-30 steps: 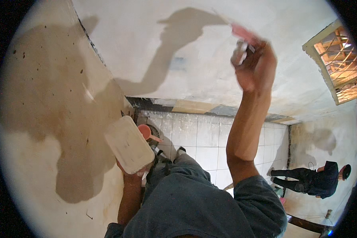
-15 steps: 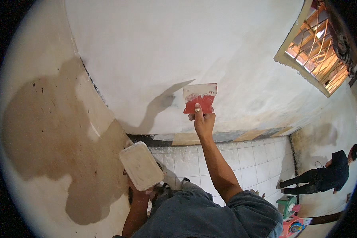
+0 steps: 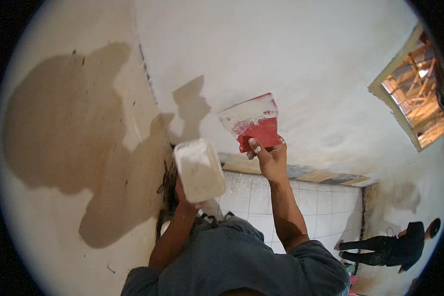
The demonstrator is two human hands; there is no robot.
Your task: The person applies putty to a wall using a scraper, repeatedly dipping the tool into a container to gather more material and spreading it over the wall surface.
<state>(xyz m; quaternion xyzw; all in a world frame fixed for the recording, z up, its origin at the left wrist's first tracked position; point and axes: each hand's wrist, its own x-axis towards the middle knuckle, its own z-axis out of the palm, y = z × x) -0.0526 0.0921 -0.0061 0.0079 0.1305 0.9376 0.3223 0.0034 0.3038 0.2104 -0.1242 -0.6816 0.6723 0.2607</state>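
My right hand (image 3: 266,158) grips a wide red scraper (image 3: 260,131), thumb over its face, with pale paste smeared across the blade edge. The blade is raised before the pale wall (image 3: 306,59). My left hand (image 3: 187,200) holds a cream rectangular container (image 3: 198,172) from underneath, tilted, with pale paste on it; most of those fingers are hidden behind it. The container is just below and left of the scraper, the two apart.
A stained side wall (image 3: 59,207) stands close on my left. A barred window (image 3: 414,93) is at upper right. Below are a white tiled floor (image 3: 320,202) and a patchy band along the wall's base (image 3: 311,176). A person in dark clothes (image 3: 399,244) stands at the right wall.
My right hand came down from high on the wall, turning the scraper's face toward me. My left hand raised the container and brought it rightward, nearer the scraper.
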